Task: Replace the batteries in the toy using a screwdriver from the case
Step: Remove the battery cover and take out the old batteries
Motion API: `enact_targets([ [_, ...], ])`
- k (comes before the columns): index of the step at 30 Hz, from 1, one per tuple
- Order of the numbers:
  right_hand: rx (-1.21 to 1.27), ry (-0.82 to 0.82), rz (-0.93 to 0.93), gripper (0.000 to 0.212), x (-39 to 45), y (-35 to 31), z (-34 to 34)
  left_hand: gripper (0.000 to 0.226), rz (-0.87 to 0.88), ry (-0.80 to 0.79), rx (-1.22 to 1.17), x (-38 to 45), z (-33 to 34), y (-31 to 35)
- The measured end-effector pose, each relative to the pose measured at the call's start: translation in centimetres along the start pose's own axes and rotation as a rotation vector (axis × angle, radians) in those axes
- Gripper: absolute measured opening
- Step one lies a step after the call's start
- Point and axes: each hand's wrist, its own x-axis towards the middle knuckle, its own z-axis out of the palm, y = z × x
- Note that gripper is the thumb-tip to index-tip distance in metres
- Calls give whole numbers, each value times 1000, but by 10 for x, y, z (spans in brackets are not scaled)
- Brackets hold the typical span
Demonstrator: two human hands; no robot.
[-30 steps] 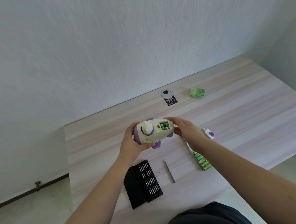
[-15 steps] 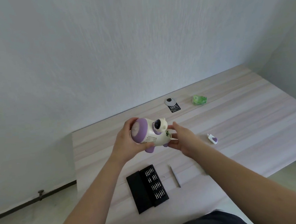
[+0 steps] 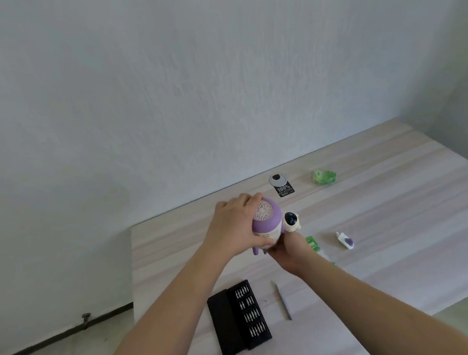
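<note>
Toy (image 3: 266, 225) turned purple-end-up, open case (image 3: 238, 319) holding bits (image 3: 249, 312)

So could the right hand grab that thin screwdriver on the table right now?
Probably not at once: the right hand is under the toy, helping hold it. The screwdriver lies uncovered beside that forearm, so once the hand lets go, nothing blocks it.

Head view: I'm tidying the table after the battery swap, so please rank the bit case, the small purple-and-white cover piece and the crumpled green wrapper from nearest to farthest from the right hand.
From the right hand, under the toy:
1. Purple-and-white cover piece, just to its right.
2. Bit case, lying open, nearer the person and to the left.
3. Green wrapper, far side, by the wall.
</note>
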Motion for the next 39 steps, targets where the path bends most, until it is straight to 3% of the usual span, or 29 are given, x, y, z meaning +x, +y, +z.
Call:
enact_targets([
  [10, 67, 66, -24, 31, 12, -23, -45, 100, 47, -63, 229, 48, 0, 72],
  [14, 150, 28, -23, 50, 6, -32, -59, 96, 50, -92, 309, 63, 2, 97],
  [17, 189, 45, 7, 41, 8, -32, -70, 96, 44, -108, 359, 72, 1, 107],
  [25, 409, 185, 77, 27, 15, -36, -79, 97, 57, -124, 375, 79, -2, 115],
  [39, 623, 171, 239, 29, 32, -22, -82, 96, -120, -177, 263, 89, -1, 92],
])
